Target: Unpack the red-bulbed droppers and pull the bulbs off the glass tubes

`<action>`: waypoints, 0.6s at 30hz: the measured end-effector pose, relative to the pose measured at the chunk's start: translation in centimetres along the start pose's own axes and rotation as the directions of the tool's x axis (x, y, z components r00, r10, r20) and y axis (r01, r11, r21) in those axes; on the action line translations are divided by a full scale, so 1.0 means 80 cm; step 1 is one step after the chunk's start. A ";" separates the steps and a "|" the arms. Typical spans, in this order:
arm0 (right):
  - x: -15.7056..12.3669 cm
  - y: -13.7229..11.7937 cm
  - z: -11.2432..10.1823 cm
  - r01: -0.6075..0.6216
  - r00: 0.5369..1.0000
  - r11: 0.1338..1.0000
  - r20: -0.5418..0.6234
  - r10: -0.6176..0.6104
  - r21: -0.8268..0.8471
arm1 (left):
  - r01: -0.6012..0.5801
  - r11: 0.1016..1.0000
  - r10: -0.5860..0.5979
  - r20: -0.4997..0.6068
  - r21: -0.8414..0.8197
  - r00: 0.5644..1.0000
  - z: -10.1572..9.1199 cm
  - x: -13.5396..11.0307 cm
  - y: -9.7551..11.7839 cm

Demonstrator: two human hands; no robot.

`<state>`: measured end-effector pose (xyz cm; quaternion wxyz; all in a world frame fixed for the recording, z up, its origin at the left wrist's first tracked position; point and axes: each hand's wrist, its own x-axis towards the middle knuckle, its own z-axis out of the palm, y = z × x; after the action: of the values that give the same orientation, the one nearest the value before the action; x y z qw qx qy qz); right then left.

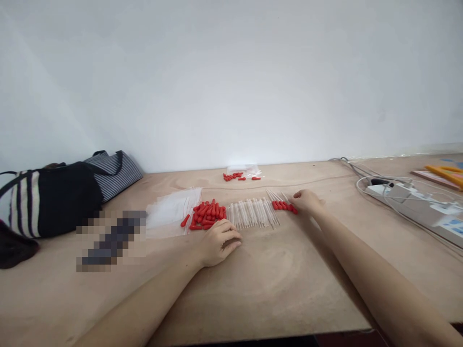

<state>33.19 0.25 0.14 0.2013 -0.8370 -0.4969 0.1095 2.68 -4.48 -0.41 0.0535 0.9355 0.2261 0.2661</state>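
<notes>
A pile of small red rubber caps (207,215) lies on the wooden table (267,284), beside a row of clear thin tubes (253,213). My left hand (219,242) rests on the table just in front of the red pile, fingers curled loosely; nothing shows in them. My right hand (306,201) reaches to the right end of the tube row, fingers bent over a short line of red-capped tubes (284,206). Whether it grips one is hidden.
Clear zip bags (172,212) lie left of the pile. More red caps with a small bag (241,174) sit near the wall. A dark striped bag (54,197) stands at left. A power strip with cables (415,202) lies at right.
</notes>
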 end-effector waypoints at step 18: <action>-0.040 -0.029 0.002 0.253 0.958 0.842 -0.001 -0.287 0.476 | 0.009 1.000 -0.008 -0.028 0.028 1.000 0.004 -0.002 -0.003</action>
<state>29.79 -1.52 0.98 0.3946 -0.6799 -0.5749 0.2271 2.59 -4.33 -0.80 0.0384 0.9315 0.2343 0.2755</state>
